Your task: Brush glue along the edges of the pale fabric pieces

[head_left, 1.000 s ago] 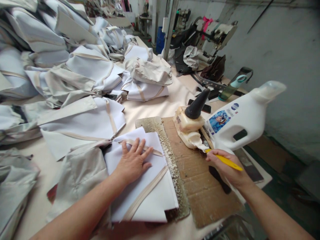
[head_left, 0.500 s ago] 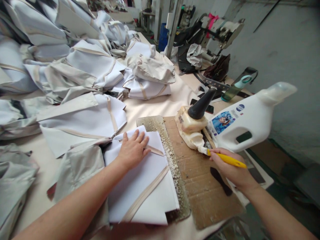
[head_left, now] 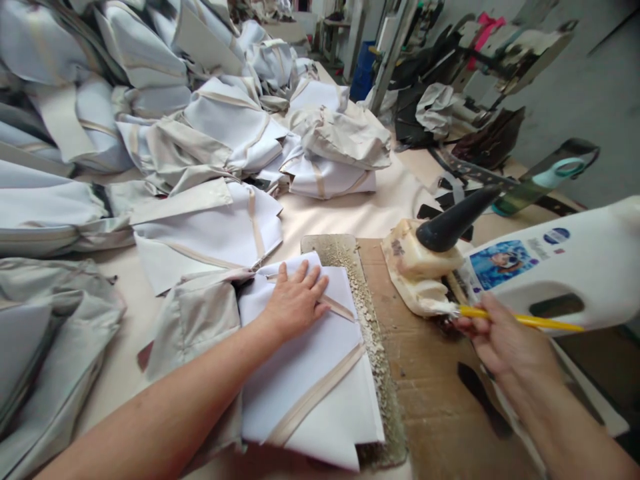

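My left hand (head_left: 295, 301) lies flat with spread fingers on a white fabric panel (head_left: 305, 373) that has beige tape strips across it. Under the panel's right side is a board (head_left: 377, 333) crusted with dried glue. My right hand (head_left: 505, 340) grips a yellow-handled brush (head_left: 530, 323). The brush's bristles, coated in white paste, are at the lip of a cream-coloured glue container (head_left: 425, 257) topped by a black cone (head_left: 453, 220). Grey fabric (head_left: 200, 333) joins the panel on its left.
Many white and grey sewn pieces (head_left: 225, 127) are heaped at the left and back. A large white jug (head_left: 600, 260) leans behind my right hand. Brown cardboard (head_left: 425, 393) bears a dark flat tool (head_left: 483, 400). A green bottle (head_left: 540, 180) and a sewing machine (head_left: 515, 53) are farther back.
The view has swung left, so things appear farther right. My right hand's grip on the brush has turned slightly, with the bristles still at the container's lip. My left hand stays on the panel.
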`<action>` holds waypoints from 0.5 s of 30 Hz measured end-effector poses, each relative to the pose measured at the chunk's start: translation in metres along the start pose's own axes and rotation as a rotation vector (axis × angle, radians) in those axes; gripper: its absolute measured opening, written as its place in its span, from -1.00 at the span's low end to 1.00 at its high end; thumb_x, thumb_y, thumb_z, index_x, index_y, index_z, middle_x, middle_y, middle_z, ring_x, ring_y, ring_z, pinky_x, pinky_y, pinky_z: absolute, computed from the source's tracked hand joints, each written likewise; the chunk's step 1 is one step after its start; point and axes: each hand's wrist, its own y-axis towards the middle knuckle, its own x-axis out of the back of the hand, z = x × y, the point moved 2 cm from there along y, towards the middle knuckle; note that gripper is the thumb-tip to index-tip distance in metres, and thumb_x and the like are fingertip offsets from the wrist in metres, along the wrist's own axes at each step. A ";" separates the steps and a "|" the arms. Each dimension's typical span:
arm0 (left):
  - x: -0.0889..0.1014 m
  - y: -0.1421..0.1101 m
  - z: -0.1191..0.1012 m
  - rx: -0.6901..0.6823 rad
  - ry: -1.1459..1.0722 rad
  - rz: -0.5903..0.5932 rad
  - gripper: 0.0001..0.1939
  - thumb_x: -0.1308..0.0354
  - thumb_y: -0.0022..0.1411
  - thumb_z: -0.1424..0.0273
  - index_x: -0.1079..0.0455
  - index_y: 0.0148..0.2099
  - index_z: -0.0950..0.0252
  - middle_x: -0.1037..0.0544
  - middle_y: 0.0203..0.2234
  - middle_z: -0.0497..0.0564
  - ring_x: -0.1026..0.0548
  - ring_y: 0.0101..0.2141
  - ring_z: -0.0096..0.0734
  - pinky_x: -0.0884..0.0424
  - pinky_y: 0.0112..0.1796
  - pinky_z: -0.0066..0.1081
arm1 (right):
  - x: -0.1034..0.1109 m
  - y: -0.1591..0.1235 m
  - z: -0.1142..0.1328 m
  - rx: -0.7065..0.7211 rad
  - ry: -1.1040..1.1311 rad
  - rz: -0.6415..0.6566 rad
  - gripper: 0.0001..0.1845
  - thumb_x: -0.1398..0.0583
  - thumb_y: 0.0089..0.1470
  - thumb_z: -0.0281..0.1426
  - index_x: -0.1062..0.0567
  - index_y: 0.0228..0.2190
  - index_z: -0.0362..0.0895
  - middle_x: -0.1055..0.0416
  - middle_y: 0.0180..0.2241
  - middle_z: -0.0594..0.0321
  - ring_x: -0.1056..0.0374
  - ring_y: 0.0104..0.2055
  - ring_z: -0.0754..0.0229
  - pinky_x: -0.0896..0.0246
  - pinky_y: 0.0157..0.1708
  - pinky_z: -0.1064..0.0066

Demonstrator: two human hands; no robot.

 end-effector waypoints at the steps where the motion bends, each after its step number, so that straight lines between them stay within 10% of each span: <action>1: 0.000 0.000 0.000 0.000 -0.004 0.003 -0.46 0.07 0.26 0.07 -0.16 0.22 0.16 -0.19 0.20 0.07 -0.03 0.21 0.03 0.09 0.07 0.29 | -0.021 -0.009 -0.002 0.028 -0.002 0.100 -0.71 -0.35 -0.19 -0.31 -0.33 -0.60 -0.14 -0.14 -0.81 0.45 -0.21 -0.74 0.35 -0.32 -0.63 0.56; 5: 0.000 -0.001 0.001 0.001 -0.025 0.016 -0.47 0.09 0.27 0.07 -0.16 0.22 0.14 -0.19 0.21 0.07 -0.01 0.22 0.01 0.09 0.07 0.28 | -0.099 -0.037 -0.024 -0.033 -0.024 0.447 -0.59 -0.42 -0.35 -0.27 -0.36 -0.49 -0.15 -0.33 -0.69 0.40 -0.38 -0.56 0.28 -0.37 -0.49 0.49; 8: -0.001 -0.001 0.002 0.000 -0.045 0.015 -0.47 0.10 0.27 0.06 -0.16 0.22 0.15 -0.18 0.21 0.07 -0.01 0.22 0.02 0.09 0.07 0.28 | -0.132 -0.039 -0.037 -0.023 -0.073 0.470 -0.59 -0.41 -0.33 -0.27 -0.37 -0.44 -0.15 -0.35 -0.68 0.39 -0.39 -0.53 0.26 -0.35 -0.46 0.48; 15: -0.003 -0.002 0.003 0.001 -0.095 0.019 -0.46 0.10 0.28 0.07 -0.15 0.22 0.17 -0.16 0.22 0.09 0.00 0.22 0.03 0.14 0.09 0.27 | -0.136 -0.034 -0.035 0.117 -0.417 0.486 -0.69 -0.27 -0.11 -0.16 -0.37 -0.55 -0.14 -0.36 -0.66 0.31 -0.41 -0.50 0.18 -0.35 -0.44 0.39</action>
